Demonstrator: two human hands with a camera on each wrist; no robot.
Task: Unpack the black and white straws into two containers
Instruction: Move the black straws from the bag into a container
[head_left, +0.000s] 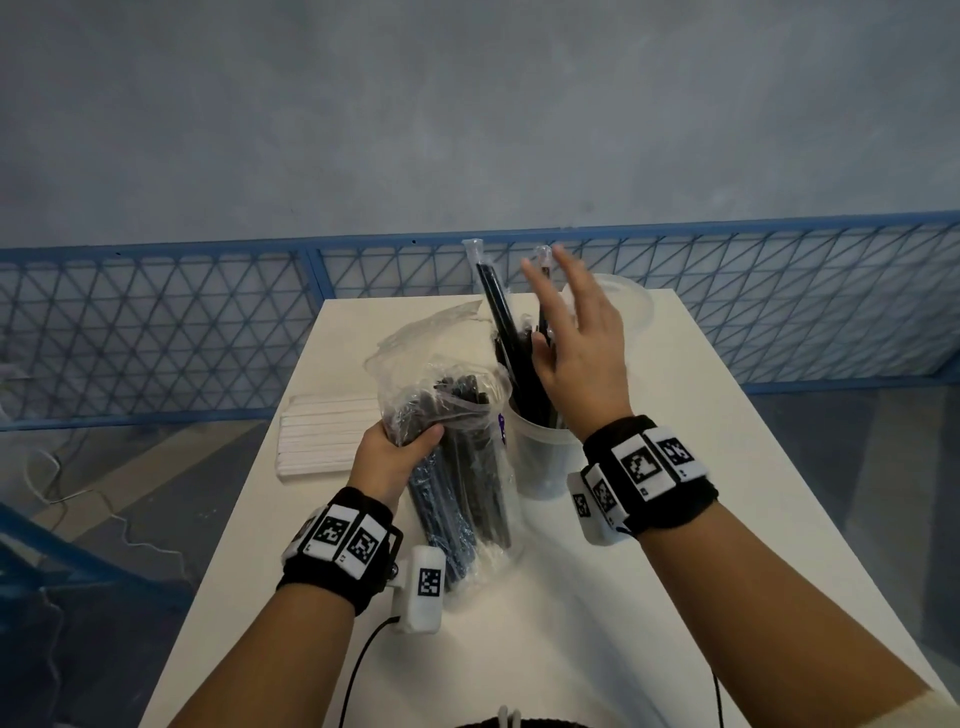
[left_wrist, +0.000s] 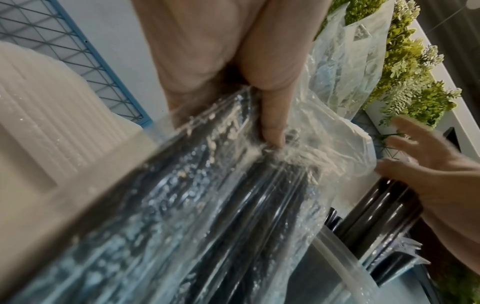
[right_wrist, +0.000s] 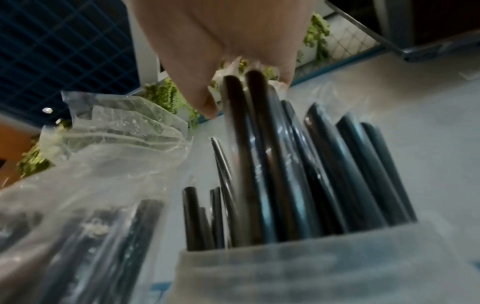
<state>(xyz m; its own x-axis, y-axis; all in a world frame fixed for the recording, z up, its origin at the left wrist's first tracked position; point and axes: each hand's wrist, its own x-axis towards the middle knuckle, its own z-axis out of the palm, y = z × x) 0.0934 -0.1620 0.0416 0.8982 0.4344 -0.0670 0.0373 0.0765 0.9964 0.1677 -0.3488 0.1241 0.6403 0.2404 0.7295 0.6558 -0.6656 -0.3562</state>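
Black straws (head_left: 470, 499), long smooth tubes in a crinkled clear plastic bag (head_left: 441, 374), stand nearly upright on the white table (head_left: 597, 623), the bag's open mouth upward. The left hand (head_left: 387, 457) grips the bag around its middle. Just beside it, a translucent cup (head_left: 545, 462) holds more black straws (head_left: 514, 338), ends up and leaning away. The right hand (head_left: 576, 353) hovers at them, fingers spread, gripping nothing. White straws (head_left: 324, 436) lie flat in a ribbed pack.

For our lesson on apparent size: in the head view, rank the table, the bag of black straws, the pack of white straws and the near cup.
1. table
2. bag of black straws
3. pack of white straws and near cup: look alike, unranked.
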